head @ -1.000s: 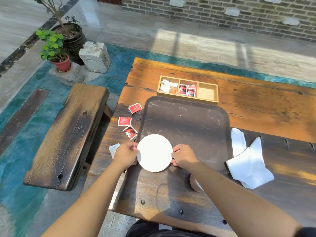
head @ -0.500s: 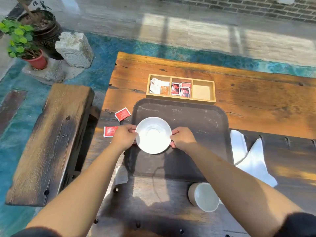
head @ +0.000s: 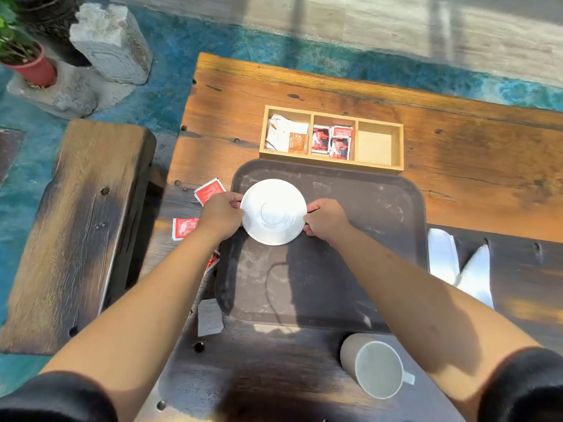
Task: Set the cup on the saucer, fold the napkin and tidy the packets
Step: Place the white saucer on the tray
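Observation:
A white saucer [head: 273, 211] sits at the far left of the dark tray [head: 350, 269]. My left hand [head: 221, 216] grips its left rim and my right hand [head: 326, 220] grips its right rim. The white cup [head: 376, 368] lies on its side on the table near me, right of centre, its mouth toward me. A crumpled white napkin [head: 457, 266] lies right of the tray, partly hidden by my right arm. Red packets [head: 208, 190] [head: 182, 228] lie left of the tray, and a pale packet [head: 209, 318] lies by its near left corner.
A wooden three-compartment box [head: 332, 140] stands beyond the tray: pale packets on the left, red packets in the middle, nothing in the right one. A wooden bench [head: 76, 223] runs along the table's left. A stone block [head: 112, 41] and a potted plant [head: 27, 60] stand on the floor.
Both hands have carried the saucer from the tray's near edge farther away onto the tray's far left part. The cup, earlier hidden under my right arm, now shows.

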A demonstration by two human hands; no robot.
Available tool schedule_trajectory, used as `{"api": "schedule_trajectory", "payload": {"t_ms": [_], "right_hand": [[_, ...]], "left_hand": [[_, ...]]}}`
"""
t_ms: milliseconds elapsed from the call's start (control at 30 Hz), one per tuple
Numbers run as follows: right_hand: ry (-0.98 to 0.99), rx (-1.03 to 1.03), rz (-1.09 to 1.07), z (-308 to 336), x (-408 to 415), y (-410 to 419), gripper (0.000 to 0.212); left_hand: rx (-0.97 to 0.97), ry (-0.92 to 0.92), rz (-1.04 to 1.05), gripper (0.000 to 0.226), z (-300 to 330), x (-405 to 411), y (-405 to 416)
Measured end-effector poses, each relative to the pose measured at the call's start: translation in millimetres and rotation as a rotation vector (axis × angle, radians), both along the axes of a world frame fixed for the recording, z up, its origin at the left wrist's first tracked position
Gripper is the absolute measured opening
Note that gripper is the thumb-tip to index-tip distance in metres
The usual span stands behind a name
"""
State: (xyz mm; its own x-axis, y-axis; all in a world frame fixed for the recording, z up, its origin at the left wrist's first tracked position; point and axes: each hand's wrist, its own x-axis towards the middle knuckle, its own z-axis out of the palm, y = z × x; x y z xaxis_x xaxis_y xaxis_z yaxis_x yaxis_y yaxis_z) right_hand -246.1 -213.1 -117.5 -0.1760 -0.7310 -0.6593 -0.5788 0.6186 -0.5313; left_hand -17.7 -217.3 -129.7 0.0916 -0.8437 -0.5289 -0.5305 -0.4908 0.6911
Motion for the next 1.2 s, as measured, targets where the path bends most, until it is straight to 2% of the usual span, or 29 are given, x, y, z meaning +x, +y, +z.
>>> {"api": "schedule_trajectory", "payload": {"t_ms": [433,567,700,900,1100,1200], "right_hand": [[-0.084,-0.063,-0.056,10.6,-6.7,12.6,0.031],[-0.144,-0.074,-0.069,20.3,-12.3,29.0,0.007],[-0.089,-0.113,0.044,34.7,-24.9,53.4,0.009],[-0.030,-0.167,0.085,50.7,-53.0,107.2,0.007],[0.110,-0.209,0.151,62.7,-90.6,171.7,0.011],[0.142,-0.198,0.118,68.2,-108.8,204.8,0.016]], "left_hand": [[-0.113,-0.117,-0.106,0.041,5.9,-6.0,15.0],[-0.178,-0.183,-0.181,0.034,15.5,-9.8,29.4],[-0.177,-0.232,-0.270,0.026,26.8,-17.0,50.9],[-0.197,-0.251,-0.397,0.020,38.0,-34.4,95.4],[-0.216,-0.250,-0.579,0.027,45.8,-55.5,143.1],[-0.214,-0.264,-0.677,0.033,47.6,-65.8,164.6]]}}
